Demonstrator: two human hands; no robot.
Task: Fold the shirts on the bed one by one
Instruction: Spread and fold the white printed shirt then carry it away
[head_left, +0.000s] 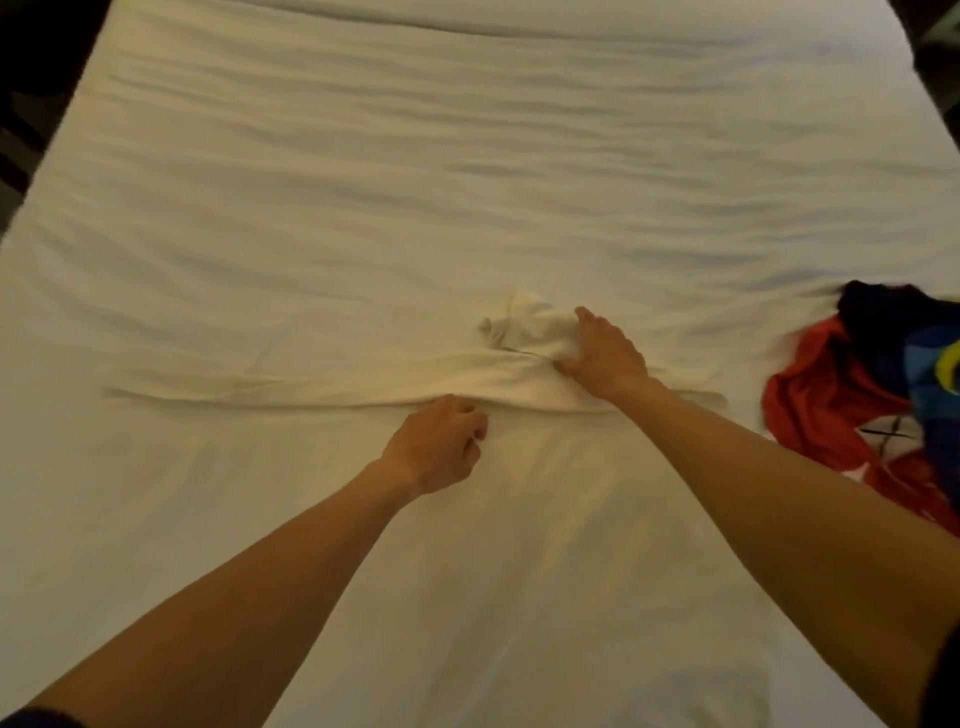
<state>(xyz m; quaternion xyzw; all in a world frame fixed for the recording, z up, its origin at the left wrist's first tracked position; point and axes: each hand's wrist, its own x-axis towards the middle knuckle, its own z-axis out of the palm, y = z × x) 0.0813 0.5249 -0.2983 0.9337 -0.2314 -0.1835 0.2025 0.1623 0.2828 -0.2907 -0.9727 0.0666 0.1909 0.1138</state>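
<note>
On the bed (363, 156), both hands grip a half-folded white shirt (322, 382), left hand (435, 444) its edge, right hand (602, 358) its bunched top, while a heap of coloured shirts (872, 395) waits unfolded.

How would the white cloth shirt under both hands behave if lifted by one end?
The white cloth shirt would probably sag and unfold, since it lies creased and bunched under the right hand. It looks thin, so likely light. The left hand pinching its edge suggests it drags easily across the white bedsheet.
</note>
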